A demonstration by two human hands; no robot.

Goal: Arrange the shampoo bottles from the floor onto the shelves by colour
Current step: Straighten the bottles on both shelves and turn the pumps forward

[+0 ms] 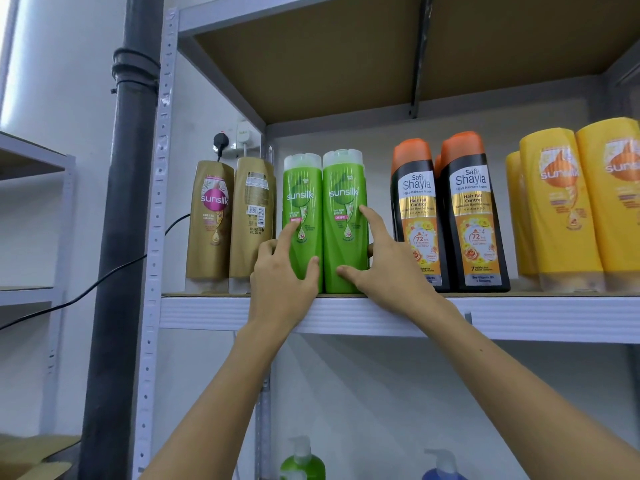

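Two green Sunsilk bottles stand upright side by side on the white shelf (pixel 346 315). My left hand (pixel 282 275) holds the left green bottle (pixel 300 188) low down: the index finger lies up its front, the thumb is on its right side, and the other fingers curl round its left side. My right hand (pixel 384 265) holds the right green bottle (pixel 343 188) in the same way, with the index finger up the front, the thumb across its base and the other fingers behind its right edge.
Two gold Sunsilk bottles (pixel 211 223) stand left of the green pair. Black Safi Shayla bottles with orange caps (pixel 474 216) and yellow Sunsilk bottles (pixel 557 209) stand to the right. A green pump bottle (pixel 302 459) and a blue one (pixel 443 467) sit on the shelf below. A dark pipe (pixel 121 237) runs down the left.
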